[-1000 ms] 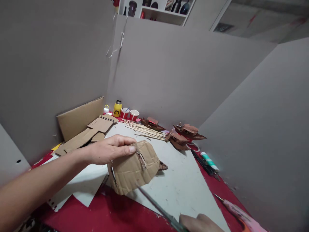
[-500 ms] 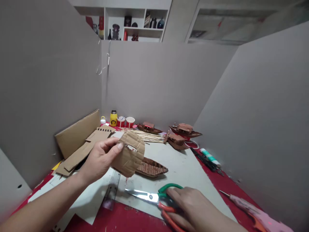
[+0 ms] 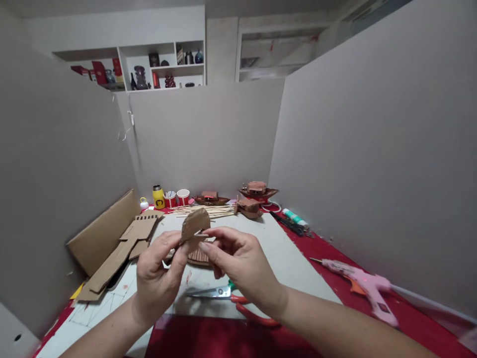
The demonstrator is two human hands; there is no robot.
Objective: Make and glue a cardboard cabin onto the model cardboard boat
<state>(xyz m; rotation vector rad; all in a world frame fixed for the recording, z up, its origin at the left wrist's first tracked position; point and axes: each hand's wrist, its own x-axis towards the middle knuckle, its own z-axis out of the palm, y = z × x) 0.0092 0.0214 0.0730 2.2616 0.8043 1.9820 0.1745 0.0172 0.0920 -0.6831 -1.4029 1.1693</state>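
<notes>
My left hand (image 3: pixel 158 271) grips a curved brown cardboard piece (image 3: pixel 195 223) by its left edge, thumb in front. My right hand (image 3: pixel 246 261) pinches the same cardboard piece from the right, at a narrow strip by the cut opening in its middle. Behind the hands, a small brown boat hull (image 3: pixel 198 257) with a slatted floor is partly hidden. Scissors (image 3: pixel 214 292) with green and orange handles lie on the white board (image 3: pixel 298 268), below my right hand, which hides part of them.
A pink hot glue gun (image 3: pixel 357 278) lies to the right on red cloth. Cardboard sheets (image 3: pixel 122 243) are at left. Thin wooden sticks (image 3: pixel 219 211), several model boats (image 3: pixel 257 190), red cups (image 3: pixel 183 196) and a yellow bottle (image 3: pixel 158 197) stand along the back. Grey partitions (image 3: pixel 208 134) enclose the table.
My right hand has let go of the scissors, now lying on the board, and has taken hold of the cardboard piece. The cardboard has turned more edge-on. The view has swung right.
</notes>
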